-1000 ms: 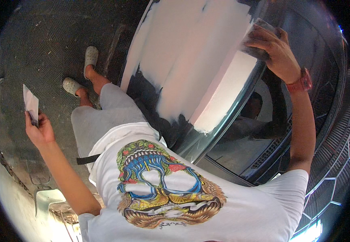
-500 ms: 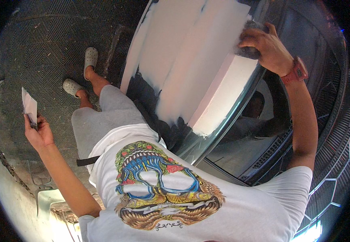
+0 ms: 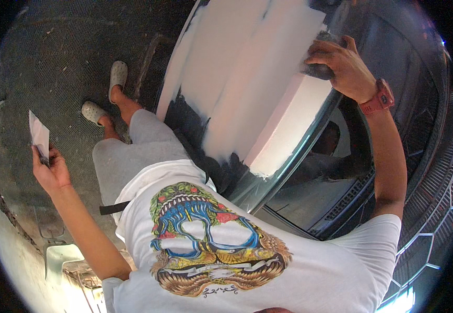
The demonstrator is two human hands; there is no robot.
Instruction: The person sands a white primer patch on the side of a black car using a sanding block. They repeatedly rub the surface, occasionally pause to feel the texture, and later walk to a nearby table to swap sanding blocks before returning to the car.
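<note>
A car's dark body panel point(image 3: 189, 112) is spread with pale pinkish-white filler point(image 3: 252, 68), which also covers the narrow ledge point(image 3: 294, 120) beside the window. My right hand point(image 3: 344, 65) is closed over a dark block point(image 3: 319, 71), pressed against the upper right end of the filler. It looks like a sanding block, though the fingers hide much of it. Off to the left, away from the car, my left hand point(image 3: 52, 169) pinches a thin pale sheet point(image 3: 39, 133) that stands upright from the fingers. What kind of sheet it is I cannot make out.
Dark car glass point(image 3: 310, 182) borders the filled panel on the right. Patterned dark flooring point(image 3: 64, 68) lies to the left, under my clogs point(image 3: 117, 74). A pale green plastic chair point(image 3: 62, 258) stands at lower left, near a wall point(image 3: 7, 245).
My right hand has slid slightly left and nearer along the panel with the dark block. The left hand and its sheet have hardly moved.
</note>
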